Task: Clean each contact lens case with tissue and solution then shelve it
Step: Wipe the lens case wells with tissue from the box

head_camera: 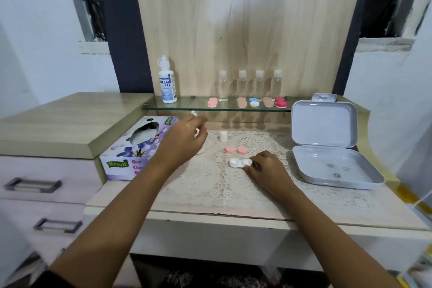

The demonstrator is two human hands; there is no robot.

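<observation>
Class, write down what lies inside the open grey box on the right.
Three small round things lie on the floor of the box, too small to identify. The raised lid looks bare inside. Nothing covers the floor, though the near rim may hide a thin strip.

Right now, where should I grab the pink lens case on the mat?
Pinch the pink lens case from above, at the narrow middle between its two round caps, thumb in front, finger behind. It lies flat on the lace mat, so coming down likely works best.

Tabletop (350,215) with lace mat (205,184), tissue box (131,154), open grey box (325,163), glass shelf (191,105) holding bottles (242,84), lens cases (254,102)
</observation>
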